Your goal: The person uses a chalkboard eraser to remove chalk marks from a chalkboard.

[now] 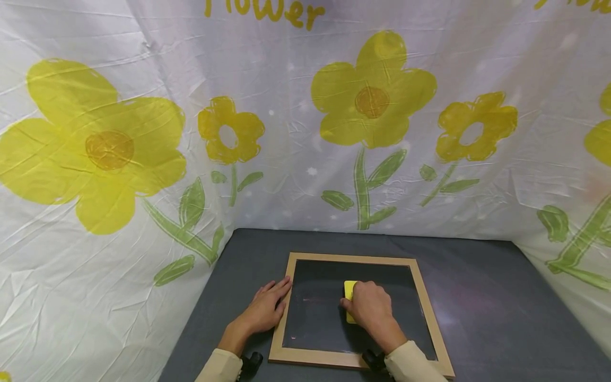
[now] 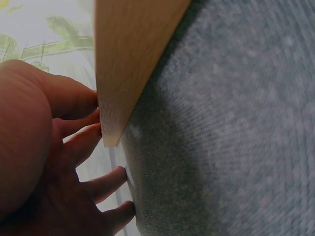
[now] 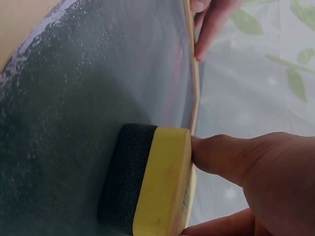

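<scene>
A small chalkboard with a light wooden frame (image 1: 353,259) lies flat on the dark cloth. My right hand (image 1: 371,306) grips a chalkboard eraser (image 1: 350,289), yellow on top with a black felt pad, near the middle of the board. In the right wrist view the eraser's (image 3: 160,182) felt side faces the dark writing surface, and the thumb presses its yellow back. With fingers spread and relaxed, my left hand (image 1: 263,309) rests against the frame's left edge. The left wrist view shows its fingertips (image 2: 91,104) touching the wood. A faint pink chalk line (image 1: 315,300) crosses the board left of the eraser.
Grey-black cloth (image 1: 496,307) covers the table around the board. A white curtain (image 1: 286,180) printed with yellow flowers hangs behind it and along both sides. A tiny pink mark (image 1: 293,338) shows near the board's lower left corner.
</scene>
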Demonstrator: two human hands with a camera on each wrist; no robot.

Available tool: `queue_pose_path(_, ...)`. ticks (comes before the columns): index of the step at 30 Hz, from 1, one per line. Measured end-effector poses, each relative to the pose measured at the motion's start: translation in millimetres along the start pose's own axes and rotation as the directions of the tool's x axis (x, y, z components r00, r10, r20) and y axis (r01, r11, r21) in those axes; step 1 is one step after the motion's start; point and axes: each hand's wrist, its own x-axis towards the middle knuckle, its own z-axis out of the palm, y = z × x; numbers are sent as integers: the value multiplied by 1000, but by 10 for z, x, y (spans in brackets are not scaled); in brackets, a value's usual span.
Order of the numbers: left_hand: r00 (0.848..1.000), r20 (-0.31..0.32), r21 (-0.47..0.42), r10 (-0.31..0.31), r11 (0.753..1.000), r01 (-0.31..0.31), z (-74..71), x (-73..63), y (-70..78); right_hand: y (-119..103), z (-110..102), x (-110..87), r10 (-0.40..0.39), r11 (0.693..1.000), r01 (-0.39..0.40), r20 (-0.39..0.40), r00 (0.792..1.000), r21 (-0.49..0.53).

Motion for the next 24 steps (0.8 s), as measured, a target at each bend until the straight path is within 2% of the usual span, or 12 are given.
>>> queue_pose_path(24, 1000, 1, -1, -5, 1000, 5, 13, 4, -21, -151, 30, -10, -10, 1000, 11, -3, 1000, 9)
